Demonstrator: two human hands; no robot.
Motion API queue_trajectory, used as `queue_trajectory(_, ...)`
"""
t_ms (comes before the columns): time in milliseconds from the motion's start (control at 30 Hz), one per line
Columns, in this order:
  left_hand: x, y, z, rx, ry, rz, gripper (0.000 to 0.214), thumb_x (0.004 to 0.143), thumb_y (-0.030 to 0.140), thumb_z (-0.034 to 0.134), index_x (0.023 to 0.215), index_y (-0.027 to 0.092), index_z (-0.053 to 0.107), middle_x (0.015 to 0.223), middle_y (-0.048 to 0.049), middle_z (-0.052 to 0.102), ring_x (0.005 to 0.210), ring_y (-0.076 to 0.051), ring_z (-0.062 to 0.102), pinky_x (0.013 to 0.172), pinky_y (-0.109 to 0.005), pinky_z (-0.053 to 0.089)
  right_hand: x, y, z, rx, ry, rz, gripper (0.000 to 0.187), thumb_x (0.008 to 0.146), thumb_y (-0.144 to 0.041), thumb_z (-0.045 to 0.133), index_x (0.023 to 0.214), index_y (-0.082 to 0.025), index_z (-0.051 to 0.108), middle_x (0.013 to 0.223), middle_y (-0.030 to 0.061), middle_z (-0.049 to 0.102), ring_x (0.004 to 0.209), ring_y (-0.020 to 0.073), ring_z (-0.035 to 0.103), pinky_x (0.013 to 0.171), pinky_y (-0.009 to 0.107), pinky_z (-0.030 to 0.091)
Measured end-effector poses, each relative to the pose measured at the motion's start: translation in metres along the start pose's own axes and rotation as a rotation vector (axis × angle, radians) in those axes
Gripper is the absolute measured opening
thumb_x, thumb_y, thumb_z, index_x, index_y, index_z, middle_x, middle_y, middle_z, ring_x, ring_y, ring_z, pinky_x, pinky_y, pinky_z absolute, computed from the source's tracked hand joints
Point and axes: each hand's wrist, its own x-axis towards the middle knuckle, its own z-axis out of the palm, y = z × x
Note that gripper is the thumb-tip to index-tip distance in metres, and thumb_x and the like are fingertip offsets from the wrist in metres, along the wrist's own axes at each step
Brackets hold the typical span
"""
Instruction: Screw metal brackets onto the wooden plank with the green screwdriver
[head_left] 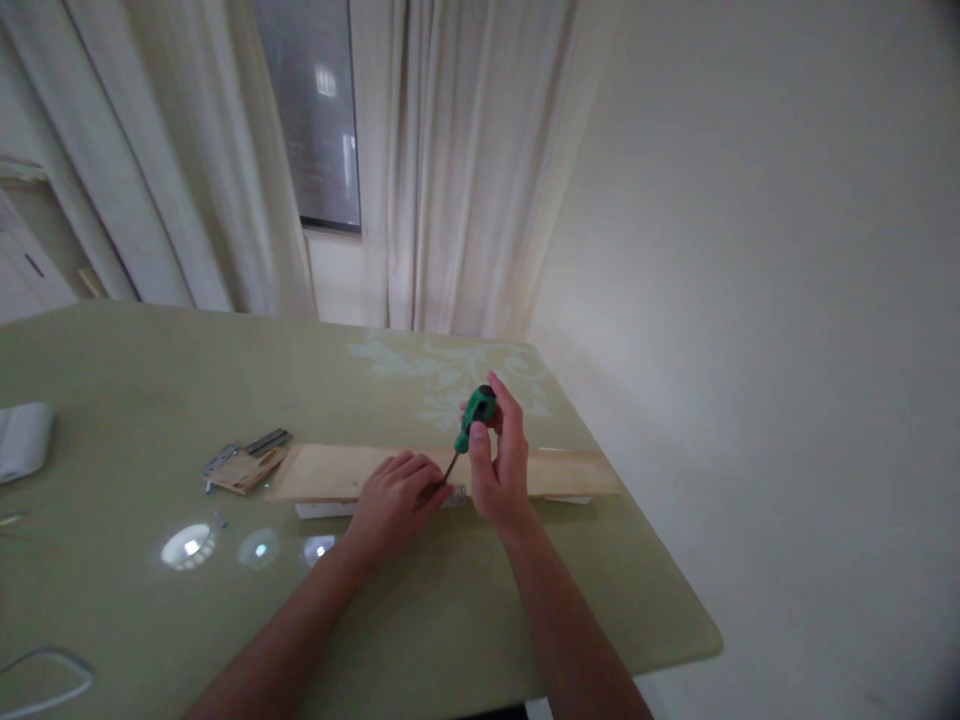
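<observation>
My right hand (501, 465) is closed round the green and black handle of a screwdriver (477, 408). Its shaft slants down and left to the front edge of a long pale wooden board (330, 470). My left hand (401, 495) rests over that edge, fingers bent and pressed together around the screwdriver's tip. What the left fingers pinch is hidden. A small metallic-looking fitting (457, 494) shows at the board's edge between both hands, too blurred to name. Under the board a white strip (322, 510) sticks out towards me.
Left of the board lie a small wooden piece (244, 470) and dark metal slide-like parts (268, 441). A white object (24, 440) and a white cable (56, 655) are at the left. The green table (420, 620) reflects lights; a wall (750, 300) borders its right.
</observation>
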Motion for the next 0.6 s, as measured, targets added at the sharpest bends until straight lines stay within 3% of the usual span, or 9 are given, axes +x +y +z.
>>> queue_trajectory(100, 0.000, 0.000, 0.001, -0.009, 0.015, -0.010, 0.020, 0.101, 0.036, 0.063, 0.088, 0.021, 0.069, 0.093, -0.0054, 0.074, 0.088, -0.023, 0.064, 0.082, -0.037, 0.050, 0.003, -0.004, -0.002, -0.056, 0.043, -0.065, 0.045, 0.104, -0.035, 0.051, 0.148, -0.025, 0.049, 0.117, 0.0101, 0.068, 0.096, 0.0198, 0.067, 0.081, 0.036, 0.059)
queue_trajectory(200, 0.000, 0.001, 0.001, -0.013, 0.031, -0.015, 0.022, 0.102, 0.036, 0.062, 0.087, 0.021, 0.069, 0.091, -0.0047, 0.074, 0.087, -0.022, 0.064, 0.082, -0.036, 0.050, 0.019, -0.011, -0.009, -0.239, 0.044, -0.152, 0.030, 0.097, -0.041, 0.068, 0.121, -0.023, 0.062, 0.094, 0.0039, 0.068, 0.075, 0.0164, 0.062, 0.070, 0.030, 0.053)
queue_trajectory(300, 0.000, 0.002, 0.003, -0.006, 0.042, -0.025, 0.025, 0.103, 0.037, 0.061, 0.085, 0.021, 0.068, 0.090, -0.0042, 0.073, 0.087, -0.021, 0.063, 0.082, -0.035, 0.049, 0.041, -0.024, -0.021, -0.467, -0.192, -0.191, 0.019, 0.101, -0.039, 0.061, 0.109, -0.022, 0.065, 0.087, 0.0028, 0.070, 0.075, 0.0163, 0.063, 0.070, 0.029, 0.048)
queue_trajectory(433, -0.001, 0.002, 0.007, 0.022, 0.077, -0.049, 0.026, 0.102, 0.038, 0.062, 0.084, 0.021, 0.068, 0.085, -0.0037, 0.072, 0.084, -0.021, 0.062, 0.079, -0.035, 0.048, 0.062, -0.045, -0.031, -0.498, -0.544, -0.236, 0.030, 0.100, -0.019, 0.045, 0.125, -0.019, 0.061, 0.112, 0.0075, 0.072, 0.101, 0.0197, 0.067, 0.084, 0.030, 0.048)
queue_trajectory(533, -0.002, 0.002, 0.010, 0.042, 0.096, -0.059, 0.027, 0.102, 0.038, 0.063, 0.081, 0.021, 0.067, 0.082, -0.0031, 0.070, 0.081, -0.021, 0.061, 0.077, -0.035, 0.047, 0.066, -0.056, -0.030, -0.675, -0.574, -0.152, 0.026, 0.106, -0.032, 0.042, 0.118, -0.021, 0.062, 0.100, 0.0064, 0.075, 0.091, 0.0217, 0.069, 0.075, 0.030, 0.045)
queue_trajectory(600, -0.003, 0.002, 0.009, 0.045, 0.095, -0.062, 0.028, 0.102, 0.039, 0.063, 0.080, 0.021, 0.066, 0.081, -0.0029, 0.070, 0.080, -0.021, 0.060, 0.076, -0.035, 0.046, 0.066, -0.060, -0.027, -0.861, -0.543, -0.052, 0.038, 0.109, -0.049, 0.037, 0.112, -0.023, 0.064, 0.087, 0.0060, 0.075, 0.077, 0.0226, 0.068, 0.066, 0.031, 0.040)
